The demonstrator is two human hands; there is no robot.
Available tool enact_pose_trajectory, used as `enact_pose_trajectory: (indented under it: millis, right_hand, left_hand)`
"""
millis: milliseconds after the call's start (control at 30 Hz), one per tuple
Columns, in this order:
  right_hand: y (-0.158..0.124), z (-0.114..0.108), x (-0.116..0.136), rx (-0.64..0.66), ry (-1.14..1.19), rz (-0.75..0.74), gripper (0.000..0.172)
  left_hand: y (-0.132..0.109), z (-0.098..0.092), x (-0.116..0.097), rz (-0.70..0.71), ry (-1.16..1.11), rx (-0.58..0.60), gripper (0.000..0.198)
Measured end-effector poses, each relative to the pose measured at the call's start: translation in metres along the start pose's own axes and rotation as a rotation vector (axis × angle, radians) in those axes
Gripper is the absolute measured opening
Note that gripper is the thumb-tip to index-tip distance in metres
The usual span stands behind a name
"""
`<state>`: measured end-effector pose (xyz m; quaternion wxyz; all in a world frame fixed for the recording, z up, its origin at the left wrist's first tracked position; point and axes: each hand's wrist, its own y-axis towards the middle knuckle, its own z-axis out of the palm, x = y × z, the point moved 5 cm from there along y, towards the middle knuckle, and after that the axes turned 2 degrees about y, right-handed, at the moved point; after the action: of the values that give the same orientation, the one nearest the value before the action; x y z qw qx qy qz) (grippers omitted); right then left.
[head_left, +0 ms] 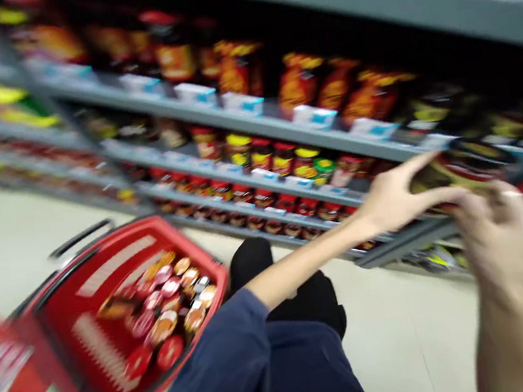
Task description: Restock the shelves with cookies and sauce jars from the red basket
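My left hand (394, 198) reaches across to the right, its thumb and fingers stretched wide apart beside a jar (475, 158). That jar has a dark lid and a yellowish body; it is blurred and tilted in front of the shelf edge. My right hand (500, 232) has its fingers curled at the jar's near side and appears to hold it. Blur hides the exact contact of the fingertips. Similar dark-lidded jars (433, 110) stand on the shelf just behind.
A red shopping basket (110, 341) on the floor at left holds several jars and lidded containers (170, 291). Grey shelves (213, 120) carry orange-red packets (298, 85), jars with red, yellow and green lids (280, 158), and price tags. My dark shoe (251, 261) is near the basket.
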<state>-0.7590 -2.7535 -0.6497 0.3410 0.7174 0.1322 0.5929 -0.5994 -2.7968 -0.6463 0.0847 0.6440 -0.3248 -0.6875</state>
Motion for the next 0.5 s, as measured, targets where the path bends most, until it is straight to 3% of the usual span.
enact_pose_trajectory:
  millis: [67,200,300,500]
  right_hand:
    - [0.011,-0.022,0.007,-0.023,-0.057,0.012,0.047]
    - [0.037,-0.049,0.010,0.007,0.040,-0.011,0.069]
    - [0.044,-0.065,0.018,0.002,0.070,-0.034,0.074]
    - [0.050,-0.092,0.021,-0.013,0.097,-0.019,0.085]
  left_hand:
    - [0.027,0.013,0.005,0.073,-0.082,0.019,0.076]
    - [0.073,0.042,0.007,0.039,-0.162,0.132,0.081]
    - [0.082,0.057,-0.006,0.013,-0.148,0.179,0.075]
    - [0.088,0.077,-0.021,0.013,-0.029,0.083,0.067]
